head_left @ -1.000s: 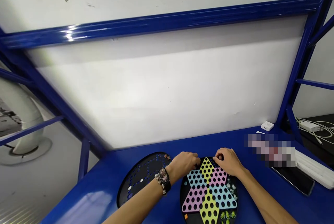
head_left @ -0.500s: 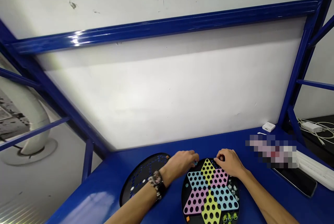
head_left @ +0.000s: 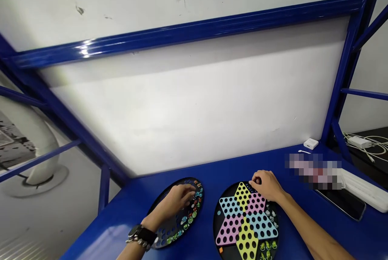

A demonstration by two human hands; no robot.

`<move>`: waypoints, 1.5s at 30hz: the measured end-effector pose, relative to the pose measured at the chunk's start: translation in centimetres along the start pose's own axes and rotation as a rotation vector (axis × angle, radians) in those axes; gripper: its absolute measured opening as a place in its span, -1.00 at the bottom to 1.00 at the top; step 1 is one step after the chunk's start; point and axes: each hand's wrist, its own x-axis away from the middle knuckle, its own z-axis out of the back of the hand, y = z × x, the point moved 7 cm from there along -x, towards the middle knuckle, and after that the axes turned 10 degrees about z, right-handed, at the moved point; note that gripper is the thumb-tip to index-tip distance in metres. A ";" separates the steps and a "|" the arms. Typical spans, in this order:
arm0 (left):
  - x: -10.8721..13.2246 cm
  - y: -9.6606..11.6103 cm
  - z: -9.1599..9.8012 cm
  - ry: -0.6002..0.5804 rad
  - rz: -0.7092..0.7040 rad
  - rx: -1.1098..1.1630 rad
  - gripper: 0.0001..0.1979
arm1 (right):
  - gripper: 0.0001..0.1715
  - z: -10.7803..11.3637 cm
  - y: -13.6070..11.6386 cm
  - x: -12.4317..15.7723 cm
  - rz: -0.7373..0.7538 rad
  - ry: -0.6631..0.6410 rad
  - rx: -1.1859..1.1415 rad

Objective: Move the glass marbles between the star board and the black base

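A round black Chinese-checkers board (head_left: pixel 245 221) with a yellow, pink and light-blue star lies on the blue table. My right hand (head_left: pixel 266 184) rests at its far edge, fingers curled in a pinch; what they hold is hidden. To the left lies a second round black board (head_left: pixel 178 215) with blue holes and several coloured marbles along its right rim. My left hand (head_left: pixel 178 196) reaches over this board, fingers bent down toward the marbles; I cannot see a marble in them. A watch and bead bracelet (head_left: pixel 141 236) sit on my left wrist. Green marbles (head_left: pixel 266 248) lie at the star board's near rim.
A dark phone (head_left: pixel 345 204) and a long white box (head_left: pixel 363 189) lie at the right of the blue table (head_left: pixel 218 169). A small white charger (head_left: pixel 311 144) sits by the back wall. White cables (head_left: pixel 368 146) lie on a dark surface beyond the blue frame post (head_left: pixel 342 90).
My left hand has left the star board's far-left edge and moved left onto the other round board. My right hand has stayed at the star board's far edge.
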 end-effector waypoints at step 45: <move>-2.7 24.6 -7.8 0.107 -0.564 -0.694 -0.93 | -0.40 -0.2 1.8 -0.5 0.009 0.081 0.014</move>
